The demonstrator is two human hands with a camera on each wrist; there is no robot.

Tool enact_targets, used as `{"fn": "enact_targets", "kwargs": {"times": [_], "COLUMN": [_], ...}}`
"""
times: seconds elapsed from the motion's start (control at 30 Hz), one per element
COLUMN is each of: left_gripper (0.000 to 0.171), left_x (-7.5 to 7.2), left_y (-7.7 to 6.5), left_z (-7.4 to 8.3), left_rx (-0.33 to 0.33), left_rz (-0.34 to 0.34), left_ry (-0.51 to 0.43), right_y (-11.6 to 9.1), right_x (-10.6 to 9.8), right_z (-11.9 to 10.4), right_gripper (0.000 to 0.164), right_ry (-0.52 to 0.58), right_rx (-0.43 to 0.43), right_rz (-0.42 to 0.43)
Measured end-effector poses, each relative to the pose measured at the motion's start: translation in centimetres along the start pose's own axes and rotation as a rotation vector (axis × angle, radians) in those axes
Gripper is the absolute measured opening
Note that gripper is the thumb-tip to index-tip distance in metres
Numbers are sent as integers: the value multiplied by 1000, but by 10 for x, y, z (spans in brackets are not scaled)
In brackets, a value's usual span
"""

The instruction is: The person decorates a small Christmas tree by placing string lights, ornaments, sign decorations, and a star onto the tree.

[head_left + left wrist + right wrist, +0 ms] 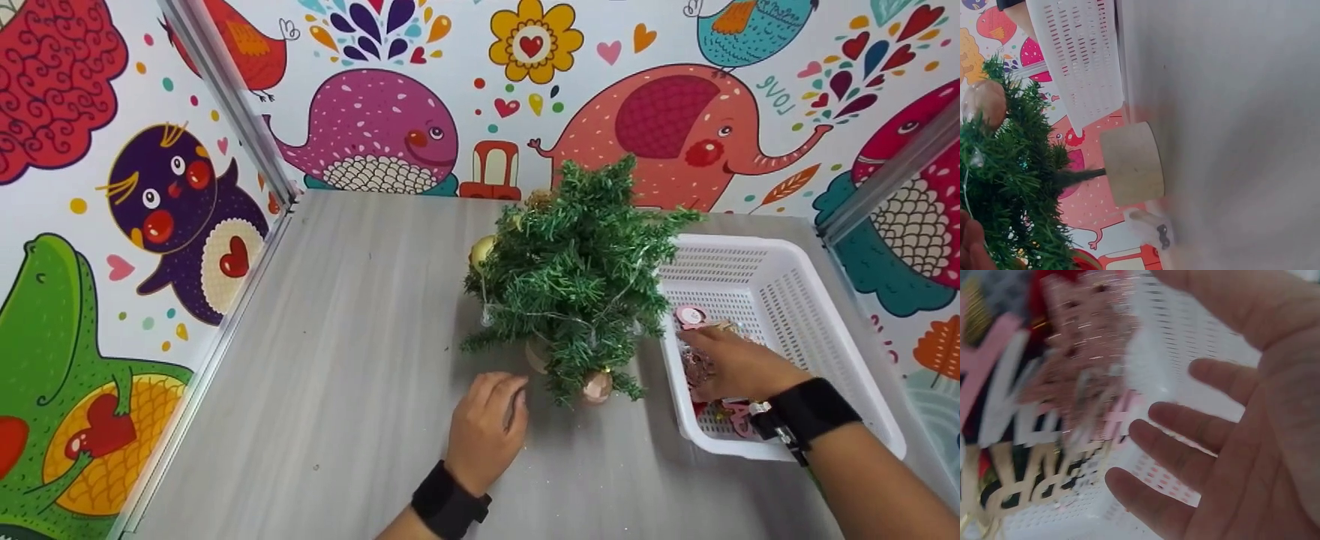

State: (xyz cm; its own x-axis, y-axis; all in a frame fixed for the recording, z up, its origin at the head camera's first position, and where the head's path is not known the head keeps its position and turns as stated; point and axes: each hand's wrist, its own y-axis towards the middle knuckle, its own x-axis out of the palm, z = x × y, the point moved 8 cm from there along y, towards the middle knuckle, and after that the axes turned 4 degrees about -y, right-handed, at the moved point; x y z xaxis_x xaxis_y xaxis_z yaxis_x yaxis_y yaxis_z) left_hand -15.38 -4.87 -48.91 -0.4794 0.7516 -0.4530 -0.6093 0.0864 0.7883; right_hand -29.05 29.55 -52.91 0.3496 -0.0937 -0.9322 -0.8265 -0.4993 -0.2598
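A small green artificial Christmas tree stands on the table on a pale round base. A gold bauble, a faceted rose-gold bauble and a thin clear string of lights hang on it. My left hand is in front of the tree, fingers loosely bent and holding nothing. Inside the white basket is my right hand, its fingers spread in the right wrist view. Beside those fingers lies a glittery rose-gold star, among pink and white letters and gold letter cut-outs.
The perforated basket sits right of the tree, close to the right wall. Printed panels with cartoon animals enclose the grey table at the back and sides. Tiny specks lie on the tabletop.
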Motion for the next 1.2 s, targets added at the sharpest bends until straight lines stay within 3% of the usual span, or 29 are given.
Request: {"fn": "enact_targets", "kwargs": {"times": [0.17, 0.43, 0.7, 0.97, 1.2], "left_gripper": [27, 25, 24, 20, 40], "left_x": [0, 2, 4, 3, 2], "left_y": [-2, -4, -7, -7, -7], "left_z": [-4, -8, -10, -10, -8], "left_rx": [-23, -63, -54, -60, -51], "left_rz": [-1, -9, 0, -11, -13], "left_ry": [-2, -21, -30, -32, -24], "right_y": [6, 15, 12, 8, 4], "right_x": [13, 10, 4, -7, -15], "right_z": [0, -2, 6, 12, 13], "right_gripper": [91, 62, 66, 68, 72], "right_ry": [-60, -82, 5, 72, 126], "right_rx": [-65, -147, -116, -95, -51], "right_rz": [-31, 61, 125, 241, 239]}}
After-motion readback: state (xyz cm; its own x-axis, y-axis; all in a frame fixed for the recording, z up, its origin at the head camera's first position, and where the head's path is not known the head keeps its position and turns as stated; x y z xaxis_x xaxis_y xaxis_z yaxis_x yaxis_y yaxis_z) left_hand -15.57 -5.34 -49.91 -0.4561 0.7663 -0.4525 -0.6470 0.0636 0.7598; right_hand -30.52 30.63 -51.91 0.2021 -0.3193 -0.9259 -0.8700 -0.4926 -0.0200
